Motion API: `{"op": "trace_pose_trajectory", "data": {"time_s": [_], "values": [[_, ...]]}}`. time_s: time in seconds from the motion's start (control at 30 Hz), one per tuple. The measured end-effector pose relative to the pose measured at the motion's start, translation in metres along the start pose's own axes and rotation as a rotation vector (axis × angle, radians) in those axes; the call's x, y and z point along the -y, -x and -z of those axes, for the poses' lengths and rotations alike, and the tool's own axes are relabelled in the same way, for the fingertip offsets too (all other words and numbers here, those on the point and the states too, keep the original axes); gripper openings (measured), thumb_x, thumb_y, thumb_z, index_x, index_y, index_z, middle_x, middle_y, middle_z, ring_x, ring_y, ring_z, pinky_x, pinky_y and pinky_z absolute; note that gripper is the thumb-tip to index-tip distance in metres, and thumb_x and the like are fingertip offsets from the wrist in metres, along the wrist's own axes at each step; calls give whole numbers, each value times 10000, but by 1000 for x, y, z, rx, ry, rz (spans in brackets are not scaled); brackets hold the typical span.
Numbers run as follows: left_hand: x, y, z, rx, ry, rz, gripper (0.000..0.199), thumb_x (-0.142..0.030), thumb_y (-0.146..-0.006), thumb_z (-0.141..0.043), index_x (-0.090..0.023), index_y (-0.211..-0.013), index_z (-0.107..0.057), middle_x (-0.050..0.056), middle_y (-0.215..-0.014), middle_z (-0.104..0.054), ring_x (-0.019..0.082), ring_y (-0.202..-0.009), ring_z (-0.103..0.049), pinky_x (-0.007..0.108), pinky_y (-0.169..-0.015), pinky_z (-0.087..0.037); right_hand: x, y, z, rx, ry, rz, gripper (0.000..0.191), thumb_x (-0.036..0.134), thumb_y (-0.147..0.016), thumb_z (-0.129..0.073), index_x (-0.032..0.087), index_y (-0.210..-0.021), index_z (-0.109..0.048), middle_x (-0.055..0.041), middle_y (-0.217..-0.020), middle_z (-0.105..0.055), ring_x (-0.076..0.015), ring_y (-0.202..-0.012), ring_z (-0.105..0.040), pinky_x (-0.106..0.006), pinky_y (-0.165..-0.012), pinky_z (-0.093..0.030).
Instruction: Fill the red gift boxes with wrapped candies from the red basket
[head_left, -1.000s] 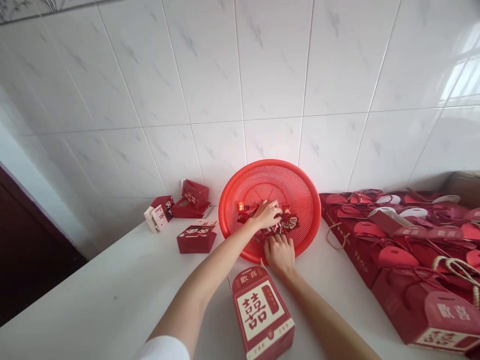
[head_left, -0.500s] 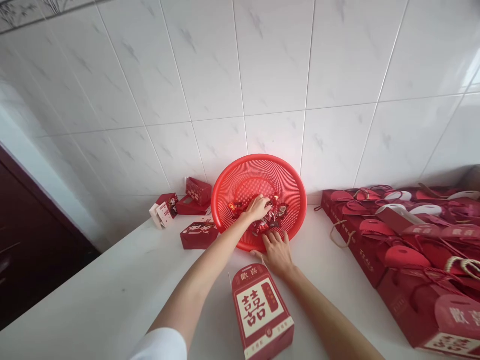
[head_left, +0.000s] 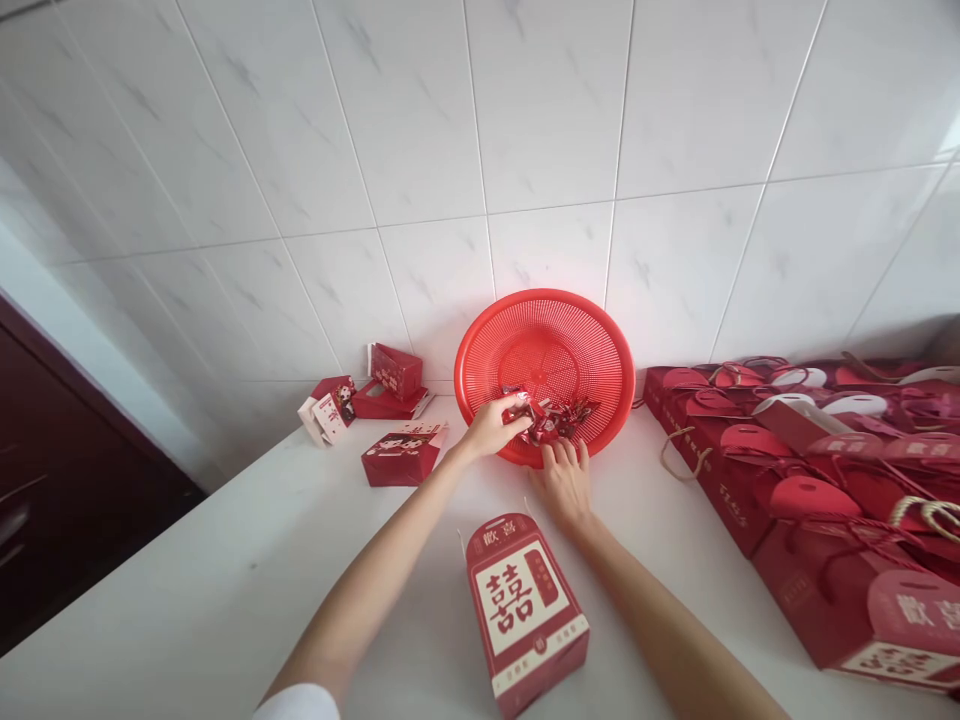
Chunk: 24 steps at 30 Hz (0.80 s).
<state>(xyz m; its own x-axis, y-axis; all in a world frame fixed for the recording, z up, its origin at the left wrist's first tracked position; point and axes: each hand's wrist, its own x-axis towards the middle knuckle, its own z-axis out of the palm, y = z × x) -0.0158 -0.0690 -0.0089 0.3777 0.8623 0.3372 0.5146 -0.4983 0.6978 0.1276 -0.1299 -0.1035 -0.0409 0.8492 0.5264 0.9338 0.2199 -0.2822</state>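
Note:
A round red plastic basket (head_left: pixel 619 345) leans tilted against the wall, with wrapped candies (head_left: pixel 559 420) gathered in its lower part. My left hand (head_left: pixel 491 428) is at the basket's left side, its fingers closed around some wrapped candies (head_left: pixel 517 400). At the front, my right hand (head_left: pixel 566 487) grips the basket's lower rim, fingers hooked over the edge. Between my forearms lies a red and cream gift box (head_left: pixel 525 610) with large Chinese characters on its face.
Several smaller red boxes (head_left: pixel 405 455) sit left of the basket by the wall. On the right, rows of red gift boxes (head_left: pixel 720 480) with cord handles stand close together. The white table (head_left: pixel 247 620) meets a tiled wall (head_left: pixel 427 130); a dark door (head_left: pixel 60 480) is at far left.
My left hand has moved from the basket's middle toward its left rim, now with wrapped candies in the fingers. The basket has shifted right and tilts differently; my right hand stays at its rim.

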Motion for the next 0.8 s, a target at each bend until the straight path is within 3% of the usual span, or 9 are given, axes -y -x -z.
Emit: {"op": "trace_pose_trajectory", "data": {"time_s": [0.2,0.3,0.43,0.6,0.8], "values": [[8,22,-8,6,195,-27,270,-233,-796,-695,-153,-1053,-687,77,-1105,-736,226,-1075,-657,344,-981,-498,-6,0,-4,-298,-367,52,355,342,-974,-441,137,-1228,-580,-169,-1241,-656,-284,-1231,-548,-480,-1081,-383],[4,26,-10,13,256,-57,325,-251,-754,-736,-163,-1062,-682,75,-1086,-731,232,-1055,-661,362,-966,-501,-5,3,-1,-375,-563,-5,369,410,-988,-424,182,-1246,-557,-155,-1220,-665,-284,-1155,-599,-474,-981,-466],[1,26,-16,53,304,-78,338,-241,-727,-761,-157,-1047,-694,85,-1075,-729,241,-1050,-663,372,-956,-502,-1,5,7,-326,-781,-132,360,455,-973,-464,225,-1238,-543,-123,-1186,-684,-265,-1058,-653,-425,-871,-521],[7,23,-24,81,379,-39,347,-172,-710,-756,-160,-1056,-722,90,-1107,-733,251,-1070,-659,396,-988,-489,1,6,11,-318,-919,-187,272,459,-927,-522,225,-1060,-564,-85,-1023,-706,-238,-935,-673,-369,-789,-530],[11,19,-20,158,457,2,332,-217,-706,-800,-140,-1026,-759,95,-1040,-755,240,-1030,-662,380,-980,-481,6,5,18,-229,-1166,-340,350,546,-839,-627,223,-949,-547,-46,-905,-692,-204,-738,-667,-342,-673,-531]]}}
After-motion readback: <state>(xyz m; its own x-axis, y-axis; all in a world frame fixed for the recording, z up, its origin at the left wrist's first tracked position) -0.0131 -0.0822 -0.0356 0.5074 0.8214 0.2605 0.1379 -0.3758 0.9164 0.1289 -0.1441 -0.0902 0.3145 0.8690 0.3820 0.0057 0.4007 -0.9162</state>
